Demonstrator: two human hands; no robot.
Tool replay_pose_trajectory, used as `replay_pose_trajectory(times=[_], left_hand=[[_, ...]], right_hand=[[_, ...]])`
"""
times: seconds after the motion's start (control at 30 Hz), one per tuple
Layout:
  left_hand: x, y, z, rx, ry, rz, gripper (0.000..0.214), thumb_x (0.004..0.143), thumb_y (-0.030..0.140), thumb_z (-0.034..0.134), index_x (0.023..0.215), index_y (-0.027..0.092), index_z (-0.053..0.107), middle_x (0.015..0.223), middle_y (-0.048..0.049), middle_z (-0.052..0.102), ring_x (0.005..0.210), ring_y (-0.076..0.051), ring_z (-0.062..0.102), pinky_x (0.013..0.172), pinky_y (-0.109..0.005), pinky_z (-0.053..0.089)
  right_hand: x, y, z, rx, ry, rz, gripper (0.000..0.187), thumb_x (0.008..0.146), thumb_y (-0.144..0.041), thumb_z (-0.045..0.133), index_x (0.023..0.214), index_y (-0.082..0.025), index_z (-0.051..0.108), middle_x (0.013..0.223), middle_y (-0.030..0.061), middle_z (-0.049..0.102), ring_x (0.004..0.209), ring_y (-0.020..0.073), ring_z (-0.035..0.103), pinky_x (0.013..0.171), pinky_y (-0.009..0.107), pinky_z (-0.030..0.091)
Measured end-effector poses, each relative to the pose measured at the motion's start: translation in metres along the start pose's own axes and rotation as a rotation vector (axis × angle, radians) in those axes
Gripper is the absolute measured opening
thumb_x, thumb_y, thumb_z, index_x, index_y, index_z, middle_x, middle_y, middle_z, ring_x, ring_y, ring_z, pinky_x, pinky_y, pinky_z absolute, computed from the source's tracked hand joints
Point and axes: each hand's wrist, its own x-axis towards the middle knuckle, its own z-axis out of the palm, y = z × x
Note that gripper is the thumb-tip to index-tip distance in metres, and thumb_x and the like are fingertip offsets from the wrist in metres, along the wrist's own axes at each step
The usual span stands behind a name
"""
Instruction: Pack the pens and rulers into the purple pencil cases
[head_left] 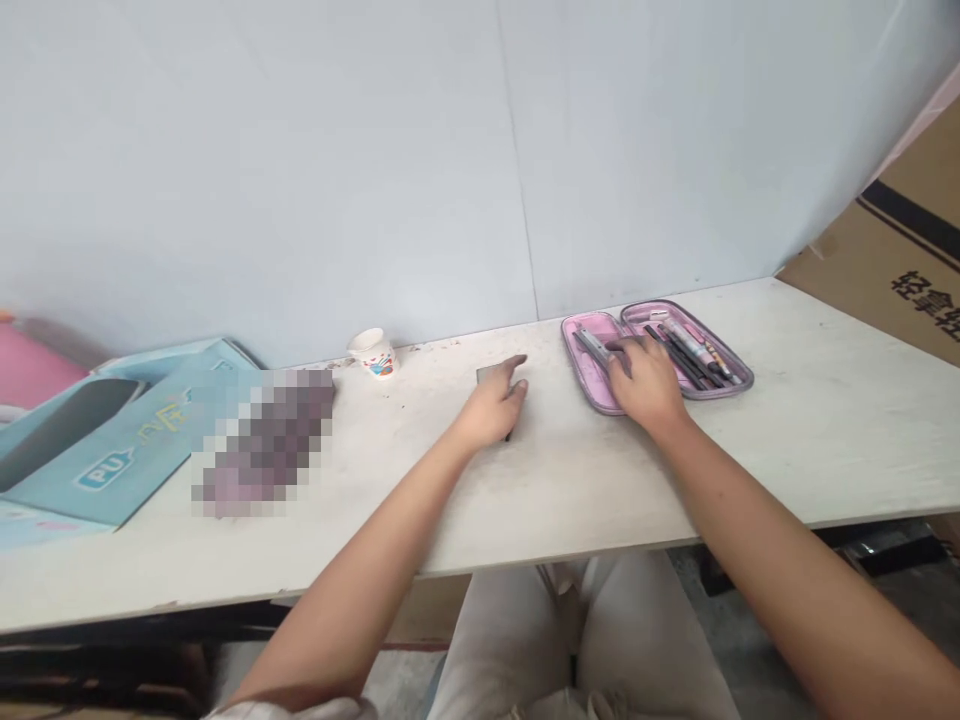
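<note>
Fingers of left hand [491, 402] held spread over dark flat object [484, 375], right hand [637, 375] placed at grey implement [591, 344] in pencil case [600, 388], pinch unclear

On the white desk [825, 430], a paper cup [375, 354] with a red and blue print stands near the pale wall [300, 150]. More to the left lies a light blue box [142, 440] with the letters "PU". Beside it is a purplish thing [270, 440], blurred by large squares. A pink object [37, 365] shows at the left edge, and a brown cardboard box [862, 255] at the right.
</note>
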Motion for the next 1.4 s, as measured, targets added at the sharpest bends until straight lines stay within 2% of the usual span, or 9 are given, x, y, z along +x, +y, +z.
replay_pose_trajectory(times=[0.1,0.23,0.33,0.43,0.57,0.73,0.97,1.27,1.4], left_hand=[[-0.025,-0.025,-0.014,0.083,-0.004,-0.04,0.049,0.086,0.027,0.034,0.133,0.011,0.036,0.136,-0.0112,0.046,0.126,-0.019,0.042,0.107,-0.034,0.031],[-0.053,-0.038,-0.005,0.23,-0.082,-0.025,0.055,0.087,0.034,0.037,0.135,0.01,0.032,0.138,-0.0153,0.042,0.128,-0.026,0.038,0.109,-0.045,0.024],[-0.067,-0.037,0.009,0.309,-0.092,-0.019,0.058,0.088,0.038,0.035,0.137,0.008,0.028,0.142,-0.0173,0.036,0.134,-0.028,0.028,0.11,-0.049,0.018],[-0.074,-0.033,0.017,0.344,-0.084,-0.01,0.06,0.089,0.041,0.032,0.138,0.007,0.027,0.143,-0.0187,0.033,0.136,-0.028,0.024,0.11,-0.048,0.016],[-0.078,-0.033,0.017,0.347,-0.073,0.0,0.06,0.089,0.043,0.031,0.136,0.006,0.03,0.142,-0.0195,0.035,0.135,-0.029,0.025,0.11,-0.046,0.016],[-0.079,-0.035,0.018,0.317,-0.054,0.011,0.059,0.088,0.041,0.033,0.136,0.007,0.03,0.141,-0.0176,0.036,0.134,-0.029,0.028,0.11,-0.046,0.017],[-0.071,-0.028,0.017,0.231,-0.012,0.062,0.063,0.086,0.035,0.041,0.14,0.008,0.022,0.144,-0.0192,0.03,0.135,-0.026,0.025,0.109,-0.044,0.021],[0.01,0.039,0.03,0.231,-0.022,0.181,0.063,0.085,0.038,0.042,0.14,0.015,0.021,0.148,-0.0204,0.018,0.135,-0.028,0.026,0.106,-0.044,0.026],[0.041,0.051,0.05,0.291,-0.093,0.156,0.057,0.088,0.042,0.032,0.138,0.014,0.028,0.145,-0.0172,0.029,0.133,-0.028,0.03,0.106,-0.049,0.025]], right_hand=[[-0.004,-0.018,0.0,0.281,-0.028,0.024,0.034,0.085,-0.027,0.037,0.107,-0.014,0.06,0.113,0.0115,0.06,0.109,0.0215,0.051,0.095,0.035,0.038],[-0.012,-0.061,0.006,0.813,-0.301,0.218,0.039,0.087,-0.041,0.037,0.115,-0.019,0.052,0.125,0.0086,0.055,0.113,0.0173,0.052,0.088,0.032,0.045],[-0.013,-0.088,0.012,1.108,-0.457,0.423,0.047,0.085,-0.053,0.038,0.119,-0.022,0.047,0.136,0.0095,0.045,0.122,0.02,0.044,0.088,0.041,0.046],[-0.01,-0.102,0.018,1.198,-0.493,0.559,0.055,0.08,-0.06,0.041,0.121,-0.024,0.046,0.141,0.0102,0.038,0.129,0.0234,0.035,0.091,0.052,0.042],[-0.011,-0.105,0.03,1.104,-0.491,0.572,0.054,0.08,-0.059,0.043,0.12,-0.023,0.046,0.141,0.0112,0.037,0.126,0.0239,0.038,0.086,0.044,0.048],[-0.027,-0.104,0.05,0.768,-0.551,0.367,0.041,0.078,-0.027,0.054,0.117,-0.015,0.05,0.124,0.0134,0.054,0.107,0.0202,0.054,0.085,0.034,0.048],[-0.027,-0.094,0.046,0.594,-0.446,0.072,0.062,0.078,-0.013,0.05,0.136,-0.022,0.03,0.11,0.0078,0.063,0.086,0.0155,0.062,0.082,0.031,0.048],[0.021,-0.027,0.0,0.293,-0.043,0.014,0.047,0.081,-0.016,0.043,0.128,-0.017,0.042,0.115,0.0113,0.06,0.106,0.0221,0.056,0.09,0.035,0.043],[0.027,-0.001,0.005,0.116,-0.071,0.058,0.042,0.082,-0.013,0.039,0.123,-0.009,0.048,0.115,0.0155,0.06,0.106,0.0237,0.054,0.09,0.035,0.04]])
